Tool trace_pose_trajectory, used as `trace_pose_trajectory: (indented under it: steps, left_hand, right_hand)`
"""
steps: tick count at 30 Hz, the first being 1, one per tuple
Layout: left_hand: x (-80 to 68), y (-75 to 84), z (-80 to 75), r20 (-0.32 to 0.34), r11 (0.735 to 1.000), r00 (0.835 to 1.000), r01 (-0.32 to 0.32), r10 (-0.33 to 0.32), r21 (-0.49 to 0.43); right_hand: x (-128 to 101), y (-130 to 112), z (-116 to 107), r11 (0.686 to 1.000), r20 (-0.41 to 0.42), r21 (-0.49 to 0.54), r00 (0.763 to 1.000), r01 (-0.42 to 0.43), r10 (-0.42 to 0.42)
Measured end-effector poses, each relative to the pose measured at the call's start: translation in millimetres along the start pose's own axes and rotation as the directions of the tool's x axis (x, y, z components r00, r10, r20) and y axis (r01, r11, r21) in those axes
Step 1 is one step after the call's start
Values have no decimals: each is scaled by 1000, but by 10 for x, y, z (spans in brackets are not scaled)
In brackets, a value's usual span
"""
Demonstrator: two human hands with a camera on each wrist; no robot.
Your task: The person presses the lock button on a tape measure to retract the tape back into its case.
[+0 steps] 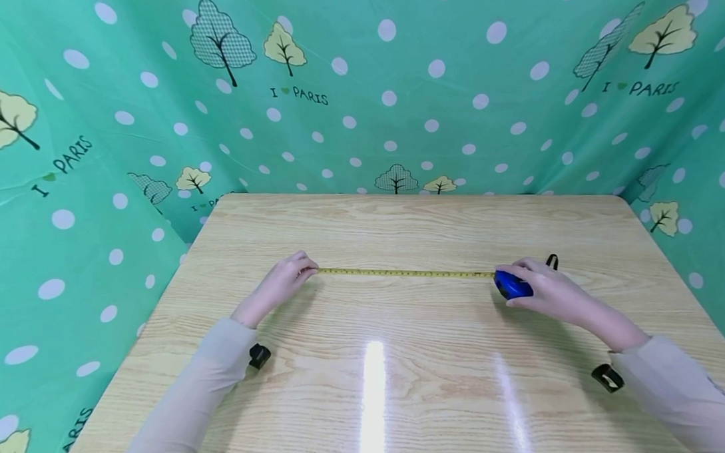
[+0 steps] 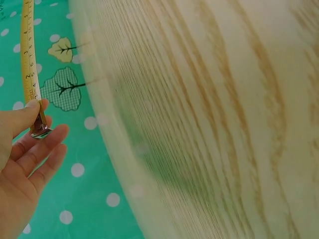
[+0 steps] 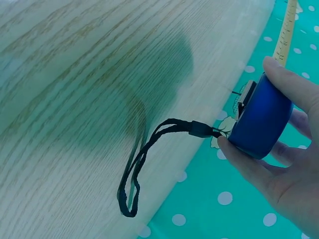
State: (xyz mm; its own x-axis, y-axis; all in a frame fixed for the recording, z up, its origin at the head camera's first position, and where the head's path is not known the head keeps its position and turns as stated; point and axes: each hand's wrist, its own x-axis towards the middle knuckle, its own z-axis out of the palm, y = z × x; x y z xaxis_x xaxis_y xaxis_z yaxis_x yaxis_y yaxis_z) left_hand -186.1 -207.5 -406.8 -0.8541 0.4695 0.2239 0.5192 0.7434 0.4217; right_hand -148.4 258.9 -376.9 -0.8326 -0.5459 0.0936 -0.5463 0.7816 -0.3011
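The left hand [image 1: 283,280] pinches the metal end hook [image 2: 39,130] of a yellow tape [image 1: 405,273], which stretches straight across above the wooden bench [image 1: 393,387] to the blue tape measure case [image 1: 512,286]. The right hand [image 1: 546,289] grips that case, and its black wrist strap [image 3: 144,159] lies on the bench.

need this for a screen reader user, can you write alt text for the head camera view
A person stretches a yellow tape flat across a light wooden table, the left hand pinching its free end and the right hand gripping the blue tape measure case. A green polka-dot cloth printed with trees and "I love Paris" surrounds the table.
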Motion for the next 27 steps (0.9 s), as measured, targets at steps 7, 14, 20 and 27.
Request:
trace_pose_trajectory:
  steps: [7, 14, 20, 27]
  left_hand:
    - [4, 15, 12, -7, 1000, 1000, -10, 10, -8]
    - [26, 34, 18, -22, 1000, 1000, -9, 9, -16]
    - [43, 50, 28, -32, 1000, 999, -18, 17, -23]
    - [63, 76, 66, -18, 999, 999, -32, 32, -20]
  right_hand:
    - [11, -7, 9, 1000, -4, -5, 1000, 9, -10]
    - [33, -29, 17, 1000, -12, -9, 1000, 19, -20]
    - [50, -52, 15, 1000, -11, -11, 1000, 21, -21]
    - [69, -56, 44, 999, -30, -35, 999, 37, -38]
